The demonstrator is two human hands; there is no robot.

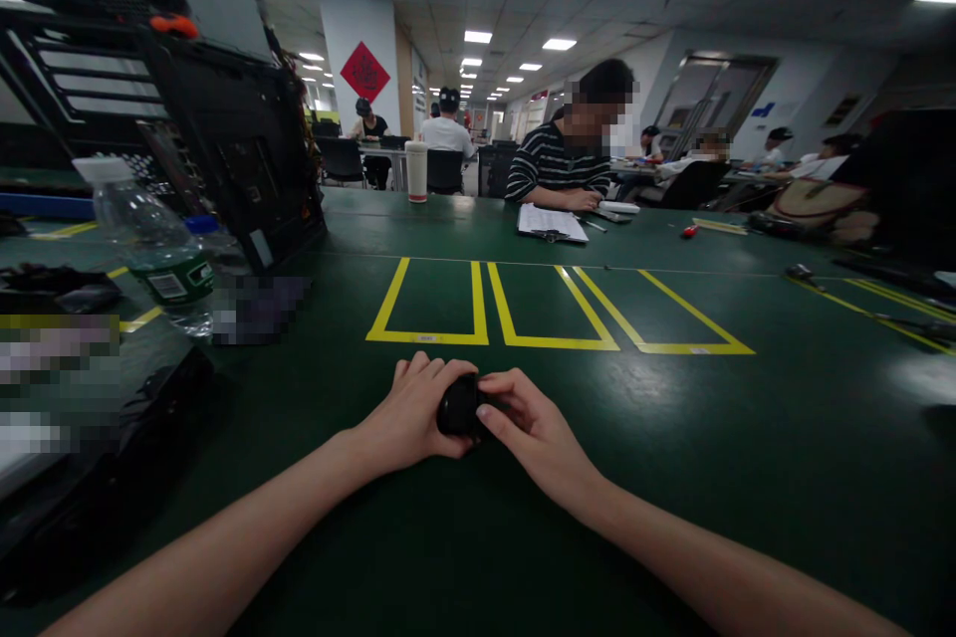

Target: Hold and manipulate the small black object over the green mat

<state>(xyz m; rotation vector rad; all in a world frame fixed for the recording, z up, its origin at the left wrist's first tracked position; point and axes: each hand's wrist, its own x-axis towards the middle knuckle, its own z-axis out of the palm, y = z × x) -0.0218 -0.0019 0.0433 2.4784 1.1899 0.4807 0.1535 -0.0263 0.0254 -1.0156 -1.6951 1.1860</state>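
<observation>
A small black object [458, 406] with a rounded, glossy body sits between my two hands, close above the green table [672, 478]; its exact kind I cannot make out. My left hand [414, 413] wraps around it from the left, thumb near its lower edge and fingers over the top. From the right, my right hand [534, 423] pinches at its side with thumb and index finger, the other fingers curled behind. Parts of the object are hidden by the fingers. Just beyond the hands, yellow tape outlines [429, 338] mark the tabletop.
To the left stand a plastic bottle [160, 249] and a black computer case [231, 149], with a black bag-like item [112, 478] nearer. Across the table a person in a striped shirt [557, 164] leans over a clipboard [553, 222]. A pale cup [416, 171] stands farther back.
</observation>
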